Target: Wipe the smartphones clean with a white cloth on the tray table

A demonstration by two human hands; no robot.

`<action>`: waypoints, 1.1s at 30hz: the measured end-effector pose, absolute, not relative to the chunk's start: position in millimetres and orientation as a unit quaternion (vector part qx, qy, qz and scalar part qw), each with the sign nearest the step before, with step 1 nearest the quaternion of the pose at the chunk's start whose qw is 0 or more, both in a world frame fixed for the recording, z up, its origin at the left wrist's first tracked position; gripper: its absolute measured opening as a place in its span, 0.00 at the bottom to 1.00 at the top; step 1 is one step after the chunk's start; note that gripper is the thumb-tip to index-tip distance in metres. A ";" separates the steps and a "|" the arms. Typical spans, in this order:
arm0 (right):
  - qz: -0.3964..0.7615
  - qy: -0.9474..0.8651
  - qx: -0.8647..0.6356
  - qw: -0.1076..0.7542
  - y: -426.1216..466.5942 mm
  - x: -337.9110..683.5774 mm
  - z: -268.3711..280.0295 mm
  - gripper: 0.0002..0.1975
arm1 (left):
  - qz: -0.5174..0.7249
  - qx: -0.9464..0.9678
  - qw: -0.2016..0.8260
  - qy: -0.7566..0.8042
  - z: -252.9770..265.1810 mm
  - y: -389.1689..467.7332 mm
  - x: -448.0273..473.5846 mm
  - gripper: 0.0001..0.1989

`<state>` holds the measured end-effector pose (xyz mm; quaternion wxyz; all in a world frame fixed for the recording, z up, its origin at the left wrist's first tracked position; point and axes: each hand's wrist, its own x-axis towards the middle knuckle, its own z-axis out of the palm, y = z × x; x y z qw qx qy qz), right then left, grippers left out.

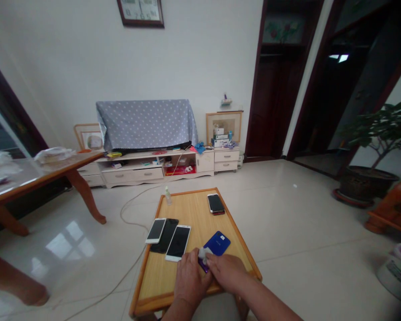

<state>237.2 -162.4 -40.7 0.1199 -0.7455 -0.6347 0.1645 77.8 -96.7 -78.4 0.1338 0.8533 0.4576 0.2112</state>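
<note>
My right hand (227,271) is closed, pinching a crumpled pale grey wipe (205,254) against a shiny purple phone (203,266). My left hand (191,276) is closed along the left side of that phone, which the hands mostly cover. Just beyond them a blue phone (218,243) lies back up with a small white label; whether it touches the purple one I cannot tell. Left of my hands rests a white phone (178,243) with a dark screen. Beside it a black phone (163,243) lies partly under a smaller white phone (156,231).
The low wooden table (195,200) has a raised rim. At its far end stand a small clear bottle (168,195) and a stacked white-framed phone (215,203). A cable (122,214) runs over the floor at left. A larger table (76,162) stands left, a potted plant (367,178) right.
</note>
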 end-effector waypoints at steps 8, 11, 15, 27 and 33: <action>0.145 -0.602 -0.777 0.112 -158.4 250.3 -38.4 0.26 | 0.218 0.854 0.140 0.451 -79.3 -95.9 77.7 0.27; 0.159 -0.653 -0.732 0.116 -160.2 230.2 -42.8 0.23 | 0.205 0.853 0.147 0.458 -79.2 -95.4 78.4 0.27; 0.151 -0.630 -0.753 0.112 -145.8 236.6 -42.1 0.24 | 0.208 0.852 0.143 0.458 -80.8 -95.5 80.2 0.28; 0.134 -0.517 -0.840 0.097 -138.9 282.1 -54.1 0.19 | 0.210 0.850 0.147 0.459 -70.2 -98.8 82.1 0.26; 0.073 -0.515 -0.842 0.142 -147.9 284.7 -53.1 0.12 | 0.210 0.851 0.150 0.457 -71.6 -97.9 80.7 0.27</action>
